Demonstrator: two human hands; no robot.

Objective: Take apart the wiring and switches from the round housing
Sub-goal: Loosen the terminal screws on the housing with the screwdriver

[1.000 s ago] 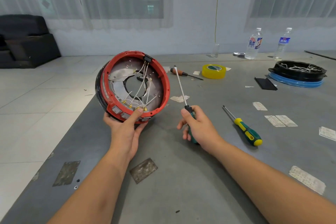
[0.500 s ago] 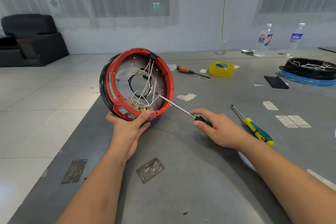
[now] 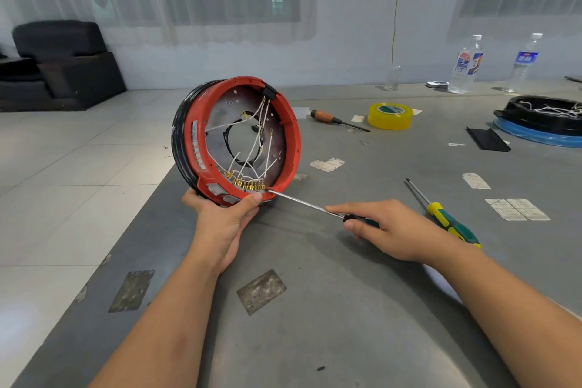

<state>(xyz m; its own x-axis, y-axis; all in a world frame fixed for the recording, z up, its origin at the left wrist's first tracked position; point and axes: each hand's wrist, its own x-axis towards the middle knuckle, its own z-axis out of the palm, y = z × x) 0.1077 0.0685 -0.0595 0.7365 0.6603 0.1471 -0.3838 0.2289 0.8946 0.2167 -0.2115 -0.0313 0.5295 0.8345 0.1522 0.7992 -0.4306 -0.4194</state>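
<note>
Here left hand (image 3: 224,224) grips housing (image 3: 236,138) rim; right hand (image 3: 390,230) holds screwdriver (image 3: 307,206), handle mostly hidden.

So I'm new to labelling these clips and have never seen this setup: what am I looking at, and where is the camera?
The camera sits on a person's head, looking down at their own bare hands over a grey worktable. The left hand props a round red-and-black housing on edge; white wires with brass terminals show inside. The right hand holds a long-shafted screwdriver, its tip at the housing's lower rim. Lying loose: a green-and-yellow screwdriver, a wooden-handled screwdriver, a yellow tape roll and two clear water bottles.
</note>
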